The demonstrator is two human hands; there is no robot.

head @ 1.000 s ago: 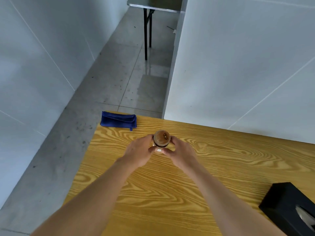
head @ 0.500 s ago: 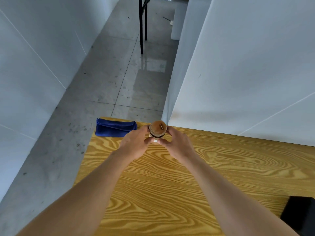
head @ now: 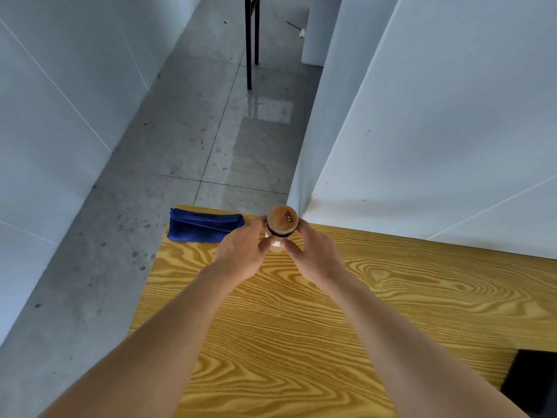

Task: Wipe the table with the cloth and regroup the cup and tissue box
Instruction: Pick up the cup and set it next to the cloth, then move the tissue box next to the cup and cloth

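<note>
Head cam: both my hands wrap the cup [head: 282, 224], left hand [head: 242, 254] and right hand [head: 313, 254] on either side, at the table's [head: 391, 297] far edge. Cloth [head: 203, 228] sits just left of my grip, box [head: 533, 381] way off right.

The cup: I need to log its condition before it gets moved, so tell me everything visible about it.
The cup is small and round, seen from above, with a brown wooden-looking lid bearing a few pale dots, a dark band beneath it and a whitish body below. It stands upright near the table's far edge, right of the blue cloth. The left hand and right hand grip its sides.
</note>
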